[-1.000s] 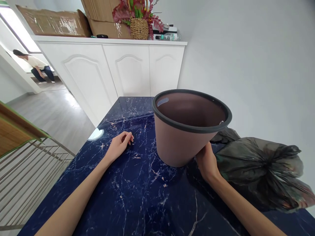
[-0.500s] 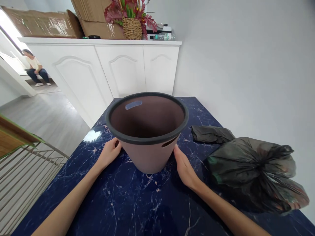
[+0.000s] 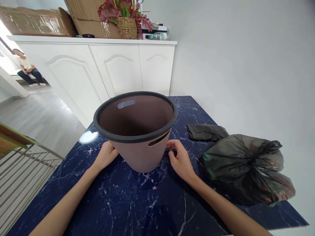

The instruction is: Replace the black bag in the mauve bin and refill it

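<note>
A brownish-mauve trash bin with a dark rim stands on the blue marbled table, leaning slightly left. Its inside is in shadow, and oval handle slots show near the rim. My left hand is against the bin's left side, with its fingertips hidden by the wall. At the right side, my right hand has bent fingers, with a gap between thumb and forefinger. Its fingertips reach the bin's wall; whether they press on it I cannot tell.
A knotted black plastic bag, filled, lies on the right, with a folded black bag behind it. White cabinets close off the far end. A metal rack stands left. A person sits in the distance.
The bin's rim has swung left relative to the table, so its lean has changed. My right hand's fingers have bent and its thumb has come apart from them. The whole view has shifted slightly.
</note>
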Available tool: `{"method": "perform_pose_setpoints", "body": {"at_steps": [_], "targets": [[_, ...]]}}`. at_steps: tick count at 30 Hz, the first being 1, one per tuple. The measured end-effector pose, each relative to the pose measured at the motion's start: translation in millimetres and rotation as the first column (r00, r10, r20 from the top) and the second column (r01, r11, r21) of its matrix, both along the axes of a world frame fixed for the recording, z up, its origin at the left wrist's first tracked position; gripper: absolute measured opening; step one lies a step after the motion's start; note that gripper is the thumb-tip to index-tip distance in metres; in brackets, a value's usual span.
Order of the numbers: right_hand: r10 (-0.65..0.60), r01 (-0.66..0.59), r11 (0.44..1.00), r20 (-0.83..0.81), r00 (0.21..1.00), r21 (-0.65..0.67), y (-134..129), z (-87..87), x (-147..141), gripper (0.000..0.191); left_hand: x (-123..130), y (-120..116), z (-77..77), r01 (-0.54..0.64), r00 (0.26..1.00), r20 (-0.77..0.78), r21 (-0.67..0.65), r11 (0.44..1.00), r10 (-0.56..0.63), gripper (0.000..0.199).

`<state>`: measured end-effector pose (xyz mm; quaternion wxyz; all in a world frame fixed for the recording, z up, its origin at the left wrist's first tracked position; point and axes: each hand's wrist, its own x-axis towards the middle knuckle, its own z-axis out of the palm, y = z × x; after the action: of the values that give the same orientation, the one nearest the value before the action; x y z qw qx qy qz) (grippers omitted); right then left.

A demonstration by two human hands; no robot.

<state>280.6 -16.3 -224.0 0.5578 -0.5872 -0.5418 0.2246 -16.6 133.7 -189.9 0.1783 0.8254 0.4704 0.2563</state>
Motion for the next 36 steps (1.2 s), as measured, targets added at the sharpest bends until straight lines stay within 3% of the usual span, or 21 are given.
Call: {"method": "perform_pose_setpoints", "body": {"at_steps": [3,9,26,36], "targets": [[-0.023,0.022,0.999,-0.028,0.999,-0.036,0.7,-1.3,2.6,0.016,-0.4,-2.5,-5.6,0.019,0.998,-0.052,0.033,0.999,-0.018,0.021],[0.041,-0.050,0.991,-0.073,0.996,-0.127,-0.3,1.6,2.3,0.019,1.3,-4.7,-13.5,0.058,0.989,-0.141,0.090,0.994,-0.045,0.018],[-0.007,0.003,0.990,-0.030,1.000,-0.142,4.0,-7.3,5.8,0.015,4.5,-9.2,-10.0,0.113,0.969,-0.235,0.154,0.982,-0.075,0.020],[-0.108,0.153,0.963,0.202,0.973,-0.223,62.2,-7.2,22.0,0.029,1.2,-4.7,-10.4,0.180,0.964,-0.221,0.145,0.973,-0.145,0.026]]}}
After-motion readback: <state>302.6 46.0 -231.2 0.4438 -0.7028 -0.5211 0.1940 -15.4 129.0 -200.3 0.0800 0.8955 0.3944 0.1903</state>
